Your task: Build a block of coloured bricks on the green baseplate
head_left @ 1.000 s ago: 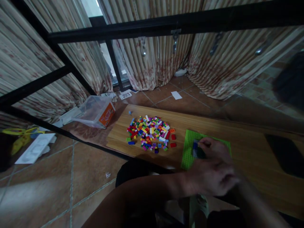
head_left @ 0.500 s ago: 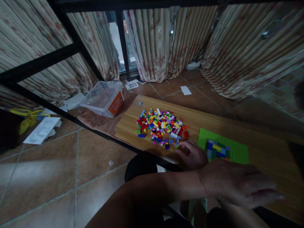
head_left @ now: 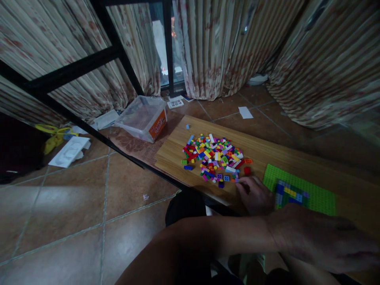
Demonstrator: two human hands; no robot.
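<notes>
My arms are crossed, the left forearm passing over the right. My right hand (head_left: 255, 194) rests low at the near edge of a pile of small coloured toy bricks (head_left: 213, 156). Its thumb and forefinger are curled close together; whatever lies between them is too small to make out. Further right, my left hand (head_left: 323, 239) hovers palm down with its fingers stretched out, blurred, nothing visible in it. Just beyond it lies a green baseplate (head_left: 322, 200) bearing a built patch of blue, yellow and dark green bricks (head_left: 292, 192), partly hidden by the hand.
The bricks and baseplate lie on a long wooden board (head_left: 178, 138). A clear plastic tub (head_left: 142, 116) with an orange label stands beyond its left end. On the tiled floor are a white moulded tray (head_left: 69, 152) and paper (head_left: 245, 112). A black frame bar (head_left: 130, 158) runs along the near side.
The view has swung, so the scene sits further right. My right hand stays by the pile, and the green brick seen at its fingertips no longer shows. My left hand remains stretched out.
</notes>
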